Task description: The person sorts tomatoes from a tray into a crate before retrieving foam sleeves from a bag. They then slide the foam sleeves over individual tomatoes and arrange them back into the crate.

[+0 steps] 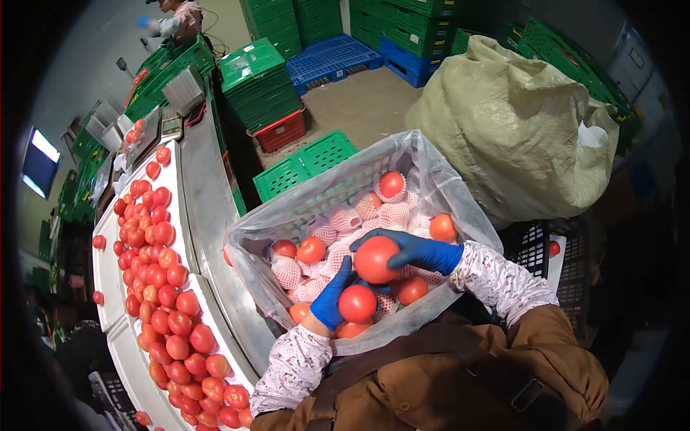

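Both of my hands wear blue gloves and are over a crate (269, 276) lined with a thin translucent sheet. In my right hand (424, 253) is a large red tomato (376, 260), gripped from its right side. My left hand (330, 300) curls around another tomato (357, 303), just below the first; its fingers are partly hidden behind the fruit. Under my hands, several tomatoes in white foam net sleeves (286, 273) fill the crate, mixed with bare-looking ones such as a tomato (311, 250) at the left and a tomato (412, 291) near the front wall.
Many loose tomatoes (162, 276) lie on a white surface along a metal counter (215, 237) at left. A bulky pale green woven sack (514, 129) stands behind right. Green crates (255, 79), a blue pallet (334, 59) and a person (180, 21) are farther back.
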`<state>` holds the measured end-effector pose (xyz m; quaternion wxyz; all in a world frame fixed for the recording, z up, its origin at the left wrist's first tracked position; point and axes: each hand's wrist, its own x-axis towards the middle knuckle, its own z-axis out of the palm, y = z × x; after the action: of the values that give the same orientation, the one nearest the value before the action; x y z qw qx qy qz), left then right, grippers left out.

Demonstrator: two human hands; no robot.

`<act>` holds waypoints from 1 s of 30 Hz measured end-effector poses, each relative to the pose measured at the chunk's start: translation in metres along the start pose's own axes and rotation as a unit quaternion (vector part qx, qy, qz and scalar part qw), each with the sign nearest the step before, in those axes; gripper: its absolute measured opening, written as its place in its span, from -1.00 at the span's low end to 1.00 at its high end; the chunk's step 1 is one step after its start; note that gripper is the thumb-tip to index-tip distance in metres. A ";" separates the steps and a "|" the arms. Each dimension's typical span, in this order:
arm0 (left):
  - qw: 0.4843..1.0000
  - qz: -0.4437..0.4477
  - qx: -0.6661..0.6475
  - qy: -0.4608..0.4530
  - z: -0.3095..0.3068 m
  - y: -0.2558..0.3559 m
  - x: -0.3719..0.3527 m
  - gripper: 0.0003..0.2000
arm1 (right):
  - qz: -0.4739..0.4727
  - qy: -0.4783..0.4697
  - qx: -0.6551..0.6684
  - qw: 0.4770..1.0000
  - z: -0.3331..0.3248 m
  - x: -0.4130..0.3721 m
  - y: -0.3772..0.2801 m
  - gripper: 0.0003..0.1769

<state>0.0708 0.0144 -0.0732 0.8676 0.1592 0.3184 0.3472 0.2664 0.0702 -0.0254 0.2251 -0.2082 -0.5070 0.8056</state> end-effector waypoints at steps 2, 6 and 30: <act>0.999 0.021 -0.021 0.013 0.001 -0.001 -0.001 -0.37 | 0.012 0.004 -0.207 0.978 0.004 0.009 0.007 -0.26; 0.935 -0.038 -0.189 -0.297 -0.018 0.008 0.002 -0.47 | -0.016 0.020 -0.213 0.977 0.004 0.017 0.006 -0.22; 0.989 -0.045 -0.096 -0.105 -0.036 0.009 0.004 -0.59 | -0.058 0.124 0.097 0.986 -0.010 -0.022 0.022 -0.18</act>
<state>0.0448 0.0253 -0.0971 0.9224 0.0960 0.1970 0.3181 0.2869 0.0562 -0.0471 0.3517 -0.2535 -0.4061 0.8044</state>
